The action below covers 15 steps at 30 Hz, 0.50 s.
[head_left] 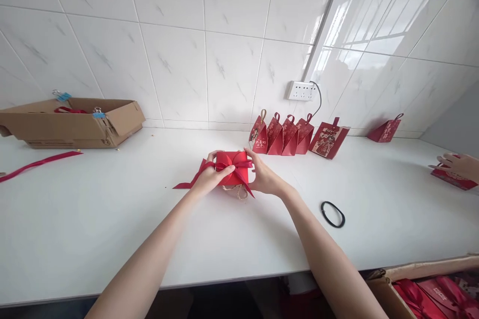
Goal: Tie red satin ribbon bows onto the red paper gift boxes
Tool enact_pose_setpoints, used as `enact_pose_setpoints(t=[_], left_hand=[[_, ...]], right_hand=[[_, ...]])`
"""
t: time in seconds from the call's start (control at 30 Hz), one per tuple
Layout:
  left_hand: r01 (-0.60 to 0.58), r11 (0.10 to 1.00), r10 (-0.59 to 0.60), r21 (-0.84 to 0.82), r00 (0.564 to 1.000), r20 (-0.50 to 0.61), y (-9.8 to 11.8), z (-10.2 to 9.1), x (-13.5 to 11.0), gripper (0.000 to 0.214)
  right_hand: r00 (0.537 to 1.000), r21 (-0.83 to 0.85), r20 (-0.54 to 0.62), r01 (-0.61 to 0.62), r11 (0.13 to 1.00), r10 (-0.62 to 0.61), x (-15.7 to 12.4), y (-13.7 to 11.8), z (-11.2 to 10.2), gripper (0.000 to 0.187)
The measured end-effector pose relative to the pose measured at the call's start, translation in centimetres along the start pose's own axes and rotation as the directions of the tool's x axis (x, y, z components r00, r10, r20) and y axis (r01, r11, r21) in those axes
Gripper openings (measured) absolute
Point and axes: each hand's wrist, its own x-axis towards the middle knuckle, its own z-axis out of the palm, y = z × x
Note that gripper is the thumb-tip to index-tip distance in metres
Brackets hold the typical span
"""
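A small red gift box (232, 169) with a red ribbon (239, 163) tied across it sits on the white table (112, 209) in front of me. My left hand (211, 175) is closed around the box's left side, pinching the ribbon near the knot. My right hand (263, 174) grips the right side of the box, fingers curled on the ribbon loop. One ribbon tail (186, 183) trails left on the table. A thin gold cord (235, 190) shows under the box.
Several finished red boxes (284, 135) stand in a row by the wall, one more (385, 130) farther right. A cardboard carton (75, 122) and loose ribbon (37, 163) lie left. A black hair band (333, 214) lies right. Another person's hand (458, 165) rests on a red box (451, 179) at the right edge. A carton of red packets (430, 294) sits below.
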Motion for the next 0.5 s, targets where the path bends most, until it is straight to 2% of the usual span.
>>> enact_pose_setpoints(t=[0.17, 0.23, 0.27, 0.33, 0.4, 0.5], left_hand=[[-0.002, 0.997, 0.011, -0.073, 0.992, 0.129, -0.2, -0.6, 0.4, 0.061], [0.011, 1.000, -0.012, 0.009, 0.991, 0.133, -0.5, -0.8, 0.6, 0.057], [0.028, 0.996, -0.039, 0.084, 0.990, 0.132, -0.8, -0.8, 0.6, 0.055], [0.038, 0.964, -0.075, 0.265, 0.989, 0.131, -1.5, -0.8, 0.7, 0.049], [-0.044, 0.911, -0.018, 0.411, 0.989, 0.145, -2.3, -0.7, 0.7, 0.039], [-0.189, 0.839, 0.103, 0.510, 0.976, 0.192, -3.4, -0.3, 0.6, 0.027]], right_hand=[[0.996, 0.086, -0.079, -0.034, 0.996, 0.040, 0.2, 0.9, 0.2, 0.098], [0.977, 0.083, -0.196, -0.066, 0.994, 0.081, 0.3, 1.6, -0.1, 0.098], [0.953, 0.074, -0.283, -0.091, 0.993, 0.109, 0.4, 2.0, -0.4, 0.098], [0.862, 0.050, -0.481, -0.152, 0.987, 0.157, 0.5, 2.9, -1.1, 0.098], [0.740, 0.031, -0.649, -0.206, 0.978, 0.176, 0.4, 3.5, -1.8, 0.097], [0.587, 0.051, -0.777, -0.302, 0.952, 0.228, 0.1, 4.0, -2.8, 0.095]])
